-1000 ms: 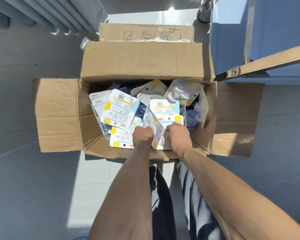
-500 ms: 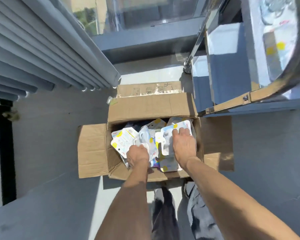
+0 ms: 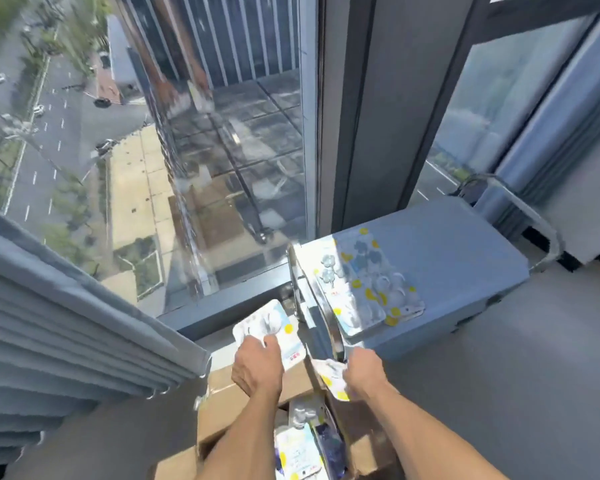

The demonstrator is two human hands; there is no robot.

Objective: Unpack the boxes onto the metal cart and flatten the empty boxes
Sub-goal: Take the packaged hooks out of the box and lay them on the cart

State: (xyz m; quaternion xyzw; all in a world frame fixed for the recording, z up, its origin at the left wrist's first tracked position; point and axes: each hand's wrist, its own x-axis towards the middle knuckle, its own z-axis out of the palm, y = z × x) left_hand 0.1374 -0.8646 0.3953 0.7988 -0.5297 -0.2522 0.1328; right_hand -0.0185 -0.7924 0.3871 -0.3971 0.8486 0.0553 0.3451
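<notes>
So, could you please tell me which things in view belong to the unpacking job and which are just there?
Job:
- left hand holding a blister pack
- right hand holding another pack
- open cardboard box
- metal cart
- packs on the cart

Just there:
- grey curtain
- window

Single head-worn wide view, high and close, angled forward-down over both forearms toward window (image 3: pixel 153 150) and cart (image 3: pixel 465 244).

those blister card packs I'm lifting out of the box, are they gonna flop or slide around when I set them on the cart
The pack in the left hand stays flat though gripped at one edge, so probably fairly stiff and light. Its clear plastic front looks glossy, so packs may slip off each other. Those on the cart lie overlapped, not squared.
</notes>
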